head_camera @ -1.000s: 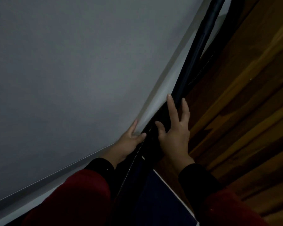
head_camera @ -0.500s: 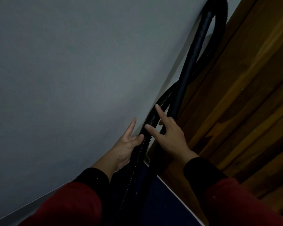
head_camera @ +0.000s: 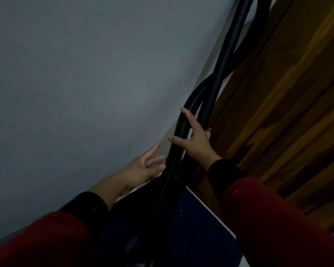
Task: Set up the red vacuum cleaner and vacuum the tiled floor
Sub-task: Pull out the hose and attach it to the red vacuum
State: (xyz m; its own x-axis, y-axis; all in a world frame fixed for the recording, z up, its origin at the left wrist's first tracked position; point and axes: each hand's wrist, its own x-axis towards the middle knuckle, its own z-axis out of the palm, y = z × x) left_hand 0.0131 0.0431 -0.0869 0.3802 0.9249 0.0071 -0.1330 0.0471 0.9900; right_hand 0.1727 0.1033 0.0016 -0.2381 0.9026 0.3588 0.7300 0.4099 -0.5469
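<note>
Where the view begins at the left, a plain grey wall fills most of the dim field, with a pale strip along its lower edge. Left sleeve, red with a black cuff, enters from the near left corner. Left hand is released: fingers spread and slack, palm toward the wall, fingertips just beside the ribbed black hose; contact with the hose cannot be confirmed, and nothing is grasped. Hose runs from the near centre up and away, curving right and crossing a smooth black tube that stands leaning in the narrow gap between the wall and the wood. Right hand is on the hose just above the left hand: thumb and forefinger hooked around the ribbed section, remaining fingers behind it and mostly hidden, so the grip is loose rather than clenched. Below the hands lies a dark blue flat panel with a pale edge. Right sleeve matches the left. Far right: brown wooden panelling with slanted boards. Red vacuum body not visible; only hose and tube are seen, in the corner gap.
</note>
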